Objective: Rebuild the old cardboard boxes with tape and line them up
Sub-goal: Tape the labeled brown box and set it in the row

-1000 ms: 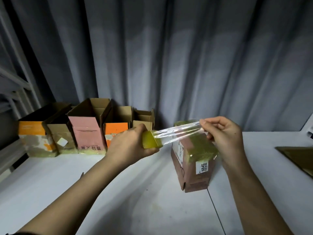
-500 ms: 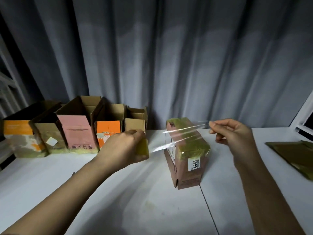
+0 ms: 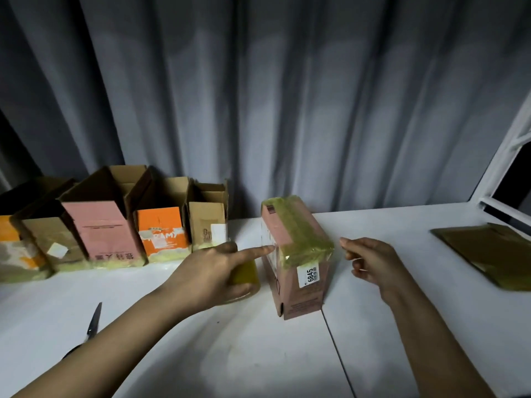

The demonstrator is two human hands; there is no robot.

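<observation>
**A:** Where is the box being worked on?

**B:** The pink cardboard box [image 3: 297, 259] stands on the white desk [image 3: 431, 282], a little right of centre. Yellowish tape covers its top and wraps down over the near edge. A white label reading 6845 is on the face towards the camera.

**A:** And the left hand?

**B:** The left hand [image 3: 212, 271] grips the tape roll [image 3: 244, 275]; its fingers [image 3: 238, 288] curl round the yellowish roll, which sits low, just left of the box. The index finger is stretched out straight, and its tip touches the upper left side of the box, where a clear strip lies over the side.

**A:** The right hand?

**B:** The right hand [image 3: 370, 262] hangs just right of the box, apart from it. Its fingers are loosely curled, and I see nothing in them. The thumb points towards the box.

**A:** What about the other boxes?

**B:** A row of open boxes [image 3: 115, 225] stands along the back of the desk on the left, side by side against the grey curtain [image 3: 287, 96]. From the left: one with orange print, a plain brown one, a tall pink one, an orange one, then a small brown one nearest the box being taped. Their flaps stand up.

**A:** Anything else?

**B:** Scissors [image 3: 93, 323] lie on the desk at the near left, partly hidden by the left forearm. A flattened cardboard piece [image 3: 488, 251] lies at the far right.
</observation>
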